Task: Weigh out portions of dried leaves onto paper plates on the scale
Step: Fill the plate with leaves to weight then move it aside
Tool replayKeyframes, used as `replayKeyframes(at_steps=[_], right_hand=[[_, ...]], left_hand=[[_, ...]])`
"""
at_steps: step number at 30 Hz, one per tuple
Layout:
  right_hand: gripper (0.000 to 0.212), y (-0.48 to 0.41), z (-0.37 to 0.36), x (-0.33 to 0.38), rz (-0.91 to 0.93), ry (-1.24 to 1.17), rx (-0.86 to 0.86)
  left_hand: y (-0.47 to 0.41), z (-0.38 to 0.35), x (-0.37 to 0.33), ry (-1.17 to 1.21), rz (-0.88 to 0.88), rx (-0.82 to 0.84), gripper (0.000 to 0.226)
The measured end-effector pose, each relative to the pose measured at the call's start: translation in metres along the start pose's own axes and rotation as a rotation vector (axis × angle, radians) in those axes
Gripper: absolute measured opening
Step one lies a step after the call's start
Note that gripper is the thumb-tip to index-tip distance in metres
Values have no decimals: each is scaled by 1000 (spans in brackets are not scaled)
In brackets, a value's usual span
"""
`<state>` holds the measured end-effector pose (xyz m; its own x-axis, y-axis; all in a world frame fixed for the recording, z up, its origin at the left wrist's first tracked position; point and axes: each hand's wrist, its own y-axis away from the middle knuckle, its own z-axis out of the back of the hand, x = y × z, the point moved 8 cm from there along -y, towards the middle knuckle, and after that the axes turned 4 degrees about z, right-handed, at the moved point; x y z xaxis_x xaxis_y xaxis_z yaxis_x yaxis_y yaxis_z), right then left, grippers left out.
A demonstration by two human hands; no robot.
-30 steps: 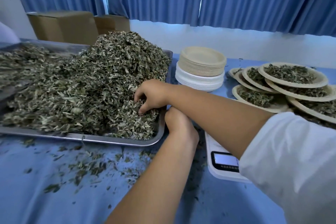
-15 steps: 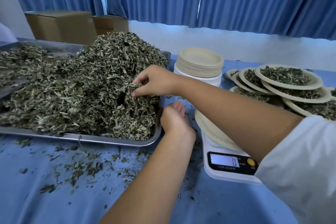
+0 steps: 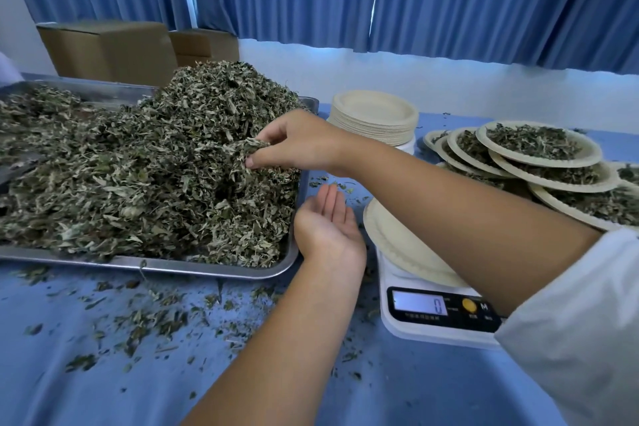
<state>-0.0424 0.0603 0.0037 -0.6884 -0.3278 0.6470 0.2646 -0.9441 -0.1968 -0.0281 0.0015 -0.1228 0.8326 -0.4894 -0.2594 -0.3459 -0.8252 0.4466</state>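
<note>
Here the right hand [image 3: 294,145] pinched a clump of dried leaves [image 3: 238,154] over the tray [image 3: 207,270]; the left hand [image 3: 328,228] lay released, palm up, beside the scale [image 3: 415,330].

Right arm: I wear a white sleeve [image 3: 581,322] of plain cloth, loose and wide at the opening. Soft folds run across it, with a faint bluish shade in the creases. The sleeve's edge sits at about the elbow. From there my forearm is bare down to the right hand [image 3: 297,145].

Left arm: bare along all that shows, from the lower edge of the view up to the left hand [image 3: 328,221].

Both hands are bare. Whether the left arm carries the same sleeve cannot be told.
</note>
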Motion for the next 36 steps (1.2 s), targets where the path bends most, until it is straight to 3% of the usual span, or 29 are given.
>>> replayKeyframes(at_steps=[4, 12, 14, 16, 19, 23, 36], right_hand=[[41, 18, 21, 1, 8, -24, -51], [24, 92, 70, -32, -102, -6, -120], [35, 116, 85, -41, -118, 3, -131], [38, 135, 97, -51, -162, 82, -100], [17, 154, 108, -66, -259, 214, -54], [12, 160, 99, -85, -325, 327, 57], [40, 158, 79, -104, -405, 440, 186]], left_hand=[[0, -1, 0, 33, 13, 12, 39], [3, -6, 1, 26, -7, 76, 43], [5, -6, 1, 7, -8, 89, 43], [6, -6, 3, -9, -10, 100, 43], [7, -6, 6, -30, -6, 105, 43], [6, -5, 7, -47, -10, 113, 42], [6, -4, 6, -79, -35, 119, 42]])
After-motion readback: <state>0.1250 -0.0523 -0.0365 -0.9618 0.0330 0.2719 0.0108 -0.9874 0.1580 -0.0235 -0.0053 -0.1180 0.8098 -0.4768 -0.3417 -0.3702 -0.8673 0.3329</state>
